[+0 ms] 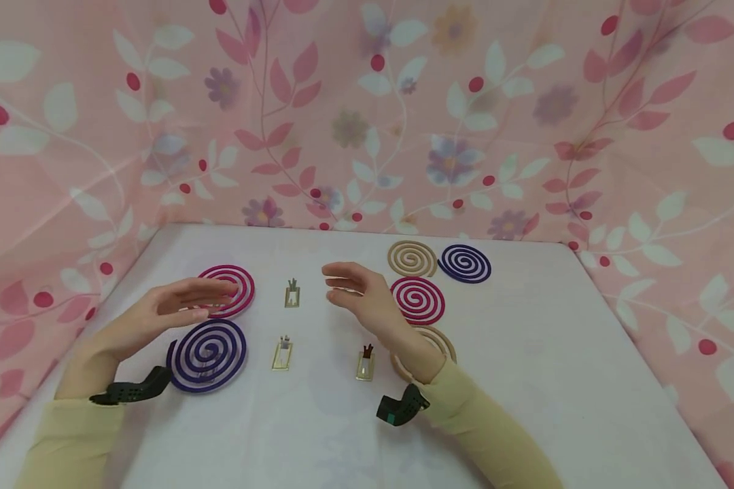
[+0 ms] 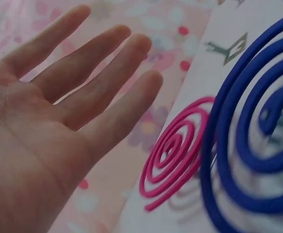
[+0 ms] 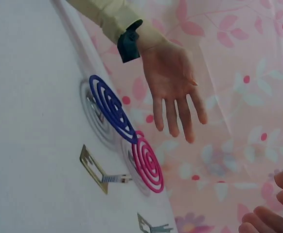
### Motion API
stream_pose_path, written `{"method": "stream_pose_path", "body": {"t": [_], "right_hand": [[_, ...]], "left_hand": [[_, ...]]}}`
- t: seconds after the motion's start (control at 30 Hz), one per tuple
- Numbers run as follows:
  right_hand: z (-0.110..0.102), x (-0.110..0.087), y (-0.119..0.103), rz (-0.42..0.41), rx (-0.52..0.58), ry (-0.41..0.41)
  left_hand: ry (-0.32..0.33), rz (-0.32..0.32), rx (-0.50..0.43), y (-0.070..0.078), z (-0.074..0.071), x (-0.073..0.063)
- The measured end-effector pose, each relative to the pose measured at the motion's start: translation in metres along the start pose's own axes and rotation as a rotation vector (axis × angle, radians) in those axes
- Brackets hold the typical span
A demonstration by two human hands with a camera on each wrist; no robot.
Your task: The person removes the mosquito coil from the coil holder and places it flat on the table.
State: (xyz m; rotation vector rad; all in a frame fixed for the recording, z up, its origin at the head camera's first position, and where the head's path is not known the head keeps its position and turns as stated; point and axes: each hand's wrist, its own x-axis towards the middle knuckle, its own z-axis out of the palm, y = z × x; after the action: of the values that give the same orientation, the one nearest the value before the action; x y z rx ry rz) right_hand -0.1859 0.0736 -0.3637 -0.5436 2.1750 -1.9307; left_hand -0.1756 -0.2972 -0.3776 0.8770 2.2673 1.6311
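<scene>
My left hand (image 1: 159, 314), fingers extended, hovers above a pink mosquito coil (image 1: 251, 288) and holds nothing. Nearer me is a dark blue mosquito coil (image 1: 242, 353). Both left coils sit raised above the cloth on small metal stands, as the right wrist view shows. My right hand (image 1: 376, 309) hangs in the air with its fingers loosely bent and nothing in them. Its wrist partly hides a tan coil (image 1: 446, 337). Between the hands are three metal coil stands with raised prongs: one at the back (image 1: 291, 285), one nearer (image 1: 283, 343), one under the right forearm (image 1: 367, 352).
Beyond my right hand lie another pink coil (image 1: 435, 299), a second tan coil (image 1: 412, 243) and another dark blue coil (image 1: 483, 263). A white cloth (image 1: 526, 380) covers the table. Pink floral fabric (image 1: 367, 136) hangs behind and at both sides.
</scene>
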Motion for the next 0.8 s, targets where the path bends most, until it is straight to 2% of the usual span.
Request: {"method": "stream_pose_path", "body": {"t": [0.1,0.2,0.33,0.57,0.67,0.8], "right_hand": [[0.017,0.005,0.0,0.0,0.026,-0.036],[0.034,0.012,0.0,0.015,0.054,-0.046],[0.054,0.021,0.0,0.034,0.099,-0.042],[0.086,0.027,0.005,0.09,0.098,-0.089],[0.096,0.024,0.011,0.108,0.051,-0.112],[0.107,0.019,0.022,0.114,0.008,-0.146]], "left_hand": [[-0.009,0.045,-0.019,-0.006,-0.014,-0.011],[0.017,0.035,-0.061,-0.013,-0.024,-0.022],[0.074,-0.041,-0.073,-0.023,-0.029,-0.037],[0.164,-0.229,0.05,-0.037,-0.027,-0.056],[0.155,-0.268,0.052,-0.043,-0.028,-0.061],[0.103,-0.286,0.039,-0.049,-0.03,-0.066]]}}
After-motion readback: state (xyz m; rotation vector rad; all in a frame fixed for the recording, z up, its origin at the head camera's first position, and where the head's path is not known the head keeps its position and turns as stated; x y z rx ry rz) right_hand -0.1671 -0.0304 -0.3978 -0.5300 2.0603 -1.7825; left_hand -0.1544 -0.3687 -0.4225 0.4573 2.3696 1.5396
